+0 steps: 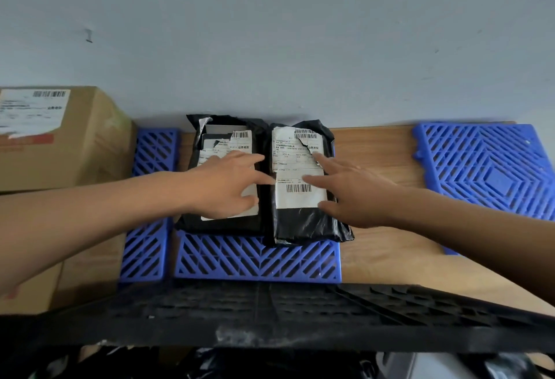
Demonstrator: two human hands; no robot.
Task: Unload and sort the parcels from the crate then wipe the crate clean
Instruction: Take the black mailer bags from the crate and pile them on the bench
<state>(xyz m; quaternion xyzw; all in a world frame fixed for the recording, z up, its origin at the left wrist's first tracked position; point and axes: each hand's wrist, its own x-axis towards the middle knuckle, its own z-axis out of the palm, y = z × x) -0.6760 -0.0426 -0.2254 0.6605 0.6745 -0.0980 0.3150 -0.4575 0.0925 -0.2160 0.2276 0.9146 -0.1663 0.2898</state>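
Note:
Two black plastic parcels with torn white shipping labels lie side by side on a blue grid mat [258,261] on the wooden table. My left hand [231,186] rests flat with straight fingers on the left parcel [222,225]. My right hand [357,189] lies with spread fingers on the right parcel [303,222], fingertips on its label. The black crate [270,315] fills the bottom of the view, its latticed wall facing me. Dark bagged parcels show blurred inside it.
A large cardboard box [60,138] with a label stands at the left on another carton [84,270]. A blue grid mat [492,168] lies at the right, and a narrower blue mat [150,204] sits left of the parcels. A grey wall stands behind the wooden table [387,246].

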